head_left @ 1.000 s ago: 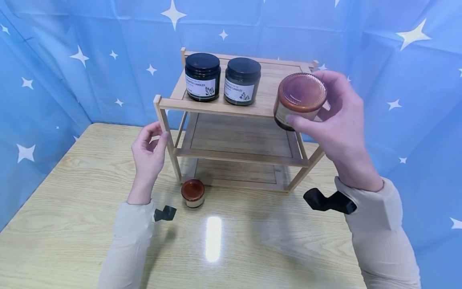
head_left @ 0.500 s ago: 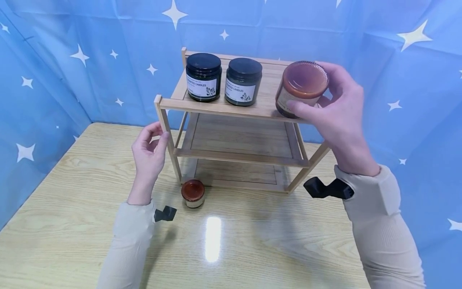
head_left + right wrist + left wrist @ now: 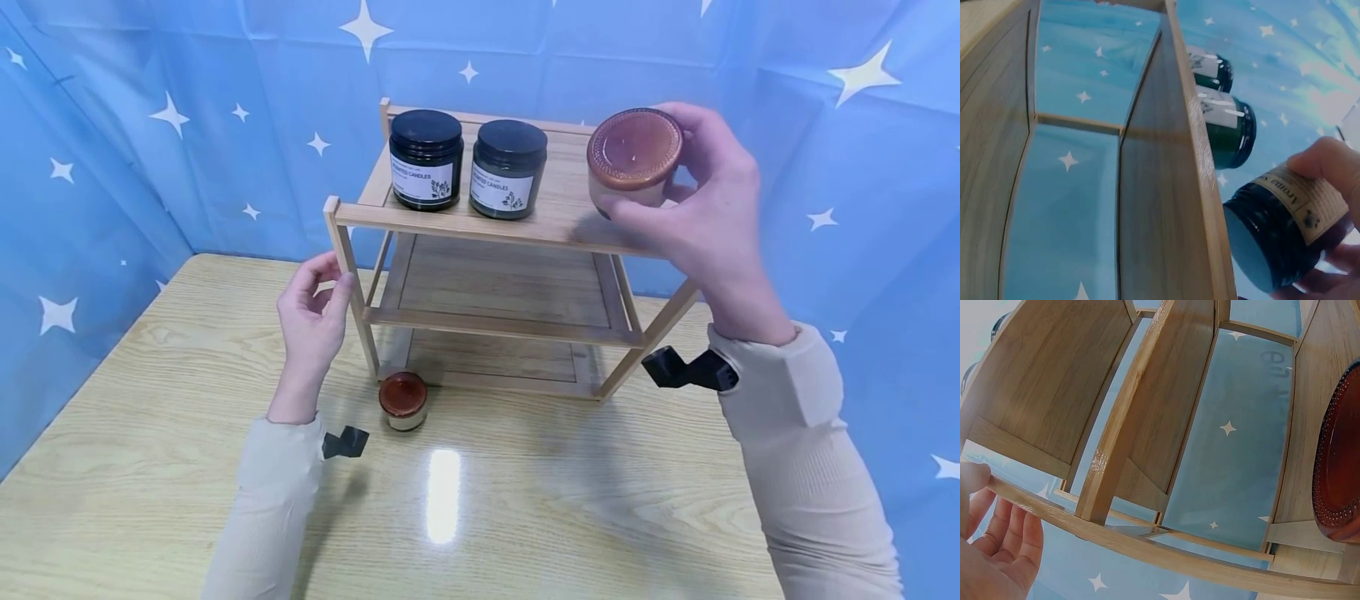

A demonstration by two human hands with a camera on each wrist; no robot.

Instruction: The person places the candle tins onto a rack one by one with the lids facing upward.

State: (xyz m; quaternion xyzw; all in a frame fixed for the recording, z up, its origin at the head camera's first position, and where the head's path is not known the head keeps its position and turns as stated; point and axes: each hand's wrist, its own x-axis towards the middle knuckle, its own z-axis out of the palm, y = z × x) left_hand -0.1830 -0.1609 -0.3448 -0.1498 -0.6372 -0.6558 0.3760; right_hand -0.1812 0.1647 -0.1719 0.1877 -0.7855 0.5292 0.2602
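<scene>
Over the right end of the top shelf, my right hand (image 3: 716, 196) holds an amber candle jar (image 3: 633, 150) between thumb and fingers. Its glass base faces up and its dark lid faces down; in the right wrist view the jar (image 3: 1310, 209) is tilted, its lid end near the shelf edge. My left hand (image 3: 313, 312) pinches the front left post of the wooden shelf rack (image 3: 502, 329), thumb in front and fingers behind, as the left wrist view also shows. Two dark candle jars with white labels, the left one (image 3: 426, 162) and the right one (image 3: 507, 171), stand upright on the top shelf.
A smaller amber jar (image 3: 403, 400) sits on the wood-grain table (image 3: 525, 517), close to the rack's front left foot. A blue curtain (image 3: 262, 75) with white stars hangs behind and beside the rack.
My right hand has moved back and slightly up with the amber candle jar, from the top shelf's front edge to over its right end. The jar's tilt has changed. My left hand stays on the post.
</scene>
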